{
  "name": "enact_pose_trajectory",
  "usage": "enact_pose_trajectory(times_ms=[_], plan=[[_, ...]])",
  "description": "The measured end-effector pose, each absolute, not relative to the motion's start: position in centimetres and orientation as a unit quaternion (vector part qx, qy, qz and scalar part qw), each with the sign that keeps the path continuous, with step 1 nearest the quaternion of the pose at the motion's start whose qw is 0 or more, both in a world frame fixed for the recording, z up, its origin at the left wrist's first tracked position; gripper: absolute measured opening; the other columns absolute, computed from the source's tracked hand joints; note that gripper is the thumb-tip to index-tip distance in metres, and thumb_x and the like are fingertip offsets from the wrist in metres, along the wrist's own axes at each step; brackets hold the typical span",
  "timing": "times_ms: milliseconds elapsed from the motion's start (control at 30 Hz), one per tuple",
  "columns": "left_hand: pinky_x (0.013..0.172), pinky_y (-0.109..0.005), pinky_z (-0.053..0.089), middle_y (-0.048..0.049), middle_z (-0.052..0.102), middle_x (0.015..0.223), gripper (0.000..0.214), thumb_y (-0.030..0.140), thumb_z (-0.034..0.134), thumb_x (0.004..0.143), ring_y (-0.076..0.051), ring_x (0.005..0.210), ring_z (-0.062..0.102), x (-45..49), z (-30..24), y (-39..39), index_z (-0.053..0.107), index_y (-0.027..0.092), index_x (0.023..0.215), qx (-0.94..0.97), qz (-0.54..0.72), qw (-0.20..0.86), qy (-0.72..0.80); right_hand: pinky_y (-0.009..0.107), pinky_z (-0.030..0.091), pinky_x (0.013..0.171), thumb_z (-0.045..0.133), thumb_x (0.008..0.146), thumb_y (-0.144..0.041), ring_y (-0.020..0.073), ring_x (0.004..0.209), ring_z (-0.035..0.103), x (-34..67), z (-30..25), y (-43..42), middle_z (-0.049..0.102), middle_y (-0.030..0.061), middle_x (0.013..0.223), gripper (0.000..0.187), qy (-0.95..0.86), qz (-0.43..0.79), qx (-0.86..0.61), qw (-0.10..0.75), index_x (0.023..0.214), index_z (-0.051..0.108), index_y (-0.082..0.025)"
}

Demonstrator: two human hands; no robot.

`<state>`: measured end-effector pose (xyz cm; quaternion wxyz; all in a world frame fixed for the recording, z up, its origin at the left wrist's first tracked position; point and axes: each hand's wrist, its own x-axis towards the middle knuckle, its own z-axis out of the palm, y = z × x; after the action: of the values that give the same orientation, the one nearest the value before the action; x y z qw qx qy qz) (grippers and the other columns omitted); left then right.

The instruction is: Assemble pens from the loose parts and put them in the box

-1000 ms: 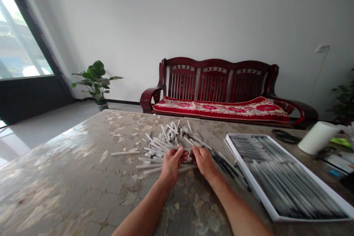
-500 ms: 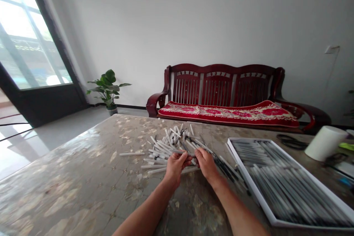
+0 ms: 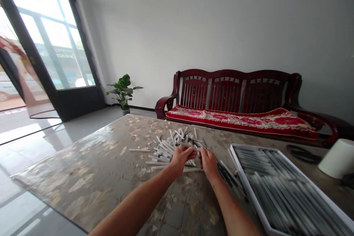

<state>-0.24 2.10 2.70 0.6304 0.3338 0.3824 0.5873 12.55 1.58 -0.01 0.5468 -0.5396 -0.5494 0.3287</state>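
Note:
A heap of white pen barrels and caps (image 3: 173, 143) lies on the marbled table (image 3: 105, 177), with dark refills (image 3: 228, 173) beside it on the right. My left hand (image 3: 182, 156) is closed round a thin white piece from the heap. My right hand (image 3: 208, 160) is just right of it, fingers curled and pinched toward the same spot; what it grips is hidden. The two hands nearly touch at the near edge of the heap.
A white-framed tray (image 3: 279, 188) full of dark pens lies at the right. Scissors (image 3: 302, 153) and a white roll (image 3: 336, 158) sit behind it. A dark wooden bench with a red cushion (image 3: 240, 116), a potted plant (image 3: 123, 92) and a glass door (image 3: 41, 44) stand beyond the table.
The camera has tilted up and swung left, so the door and a picture frame show more. Both hands stay together at the heap, shifted slightly right in the picture.

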Motion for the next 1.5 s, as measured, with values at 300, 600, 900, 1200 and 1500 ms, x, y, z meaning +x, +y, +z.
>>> enact_pose_trajectory(times_ms=[300, 600, 900, 1200, 1500], plan=[[0.052, -0.02, 0.052, -0.0014, 0.067, 0.06, 0.042, 0.038, 0.088, 0.05, -0.013, 0.055, 0.065, 0.5, -0.1, 4.3, 0.064, 0.012, 0.073, 0.369, 0.583, 0.648, 0.324, 0.024, 0.033, 0.037, 0.051, 0.074, -0.07, 0.0118, 0.04, 0.042, 13.3, -0.3, 1.9, 0.049, -0.0032, 0.048, 0.05, -0.506, 0.421, -0.537, 0.527, 0.063, 0.054, -0.022], [0.054, -0.021, 0.053, 0.0005, 0.066, 0.06, 0.042, 0.039, 0.087, 0.051, -0.013, 0.057, 0.066, -0.5, -0.6, 4.6, 0.063, 0.013, 0.075, 0.335, 0.61, 0.636, 0.331, 0.022, 0.028, 0.035, 0.055, 0.071, -0.07, 0.0102, 0.039, 0.043, 12.0, 0.2, 2.3, 0.048, -0.0047, 0.048, 0.049, -0.477, 0.444, -0.545, 0.528, 0.065, 0.055, -0.021], [0.054, -0.022, 0.053, -0.002, 0.068, 0.063, 0.042, 0.039, 0.086, 0.053, -0.014, 0.058, 0.067, 0.1, -0.6, 4.2, 0.063, 0.013, 0.076, 0.332, 0.62, 0.625, 0.339, 0.023, 0.028, 0.038, 0.048, 0.074, -0.072, 0.0099, 0.038, 0.04, 12.4, 0.1, 2.4, 0.043, -0.0054, 0.044, 0.052, -0.488, 0.425, -0.562, 0.515, 0.059, 0.05, -0.022], [0.055, -0.024, 0.053, -0.0003, 0.066, 0.062, 0.036, 0.041, 0.082, 0.059, -0.015, 0.059, 0.066, 0.2, 0.0, 3.7, 0.063, 0.015, 0.075, 0.399, 0.618, 0.593, 0.326, 0.021, 0.015, 0.031, 0.052, 0.074, -0.059, 0.0065, 0.029, 0.027, 11.6, 0.8, 2.2, 0.034, -0.0094, 0.038, 0.042, -0.365, 0.558, -0.537, 0.517, 0.055, 0.041, -0.023], [0.036, -0.016, 0.022, -0.0039, 0.064, 0.06, 0.045, 0.056, 0.067, 0.07, -0.004, 0.039, 0.042, -2.5, 1.0, 4.5, 0.068, 0.012, 0.076, 0.435, 0.351, 0.752, 0.35, 0.019, 0.012, 0.031, 0.054, 0.071, -0.051, 0.0046, 0.028, 0.021, 13.4, 0.5, 2.7, 0.025, -0.0106, 0.035, 0.043, -0.322, 0.629, -0.471, 0.528, 0.048, 0.031, -0.023]])
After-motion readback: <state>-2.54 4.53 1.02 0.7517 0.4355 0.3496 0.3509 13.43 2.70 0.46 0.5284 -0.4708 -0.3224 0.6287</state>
